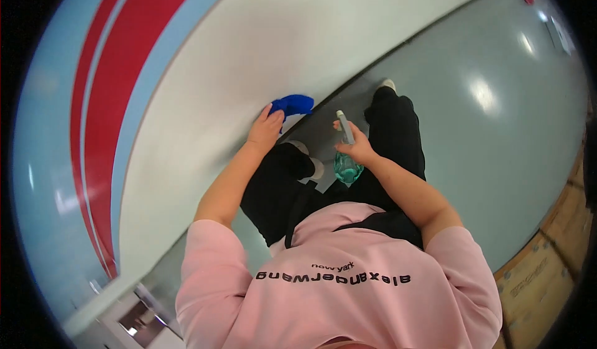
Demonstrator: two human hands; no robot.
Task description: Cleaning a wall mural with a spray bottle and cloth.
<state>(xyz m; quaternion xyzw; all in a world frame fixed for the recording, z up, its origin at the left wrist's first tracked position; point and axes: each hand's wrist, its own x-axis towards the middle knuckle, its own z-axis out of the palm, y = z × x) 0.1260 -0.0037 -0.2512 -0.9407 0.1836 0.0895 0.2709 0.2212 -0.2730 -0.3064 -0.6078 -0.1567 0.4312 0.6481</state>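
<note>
Right hand (356, 148) grips spray bottle (347, 162) holding teal liquid.

Surface: I see a glossy grey-green floor (497, 131) | On it: cardboard sheets (547, 268), my shoes (387, 85).

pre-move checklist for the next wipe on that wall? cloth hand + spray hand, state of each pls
1. Left hand presses the blue cloth on the white wall: ok.
2. Cloth contact is low on the wall, near the floor edge: ok.
3. Right hand grips the spray bottle: ok.
4. Nozzle aimed at the wall: cannot tell.
5. Liquid in the bottle: greenish base visible, level cannot tell.
6. Feet planted on the grey floor: ok.
</note>
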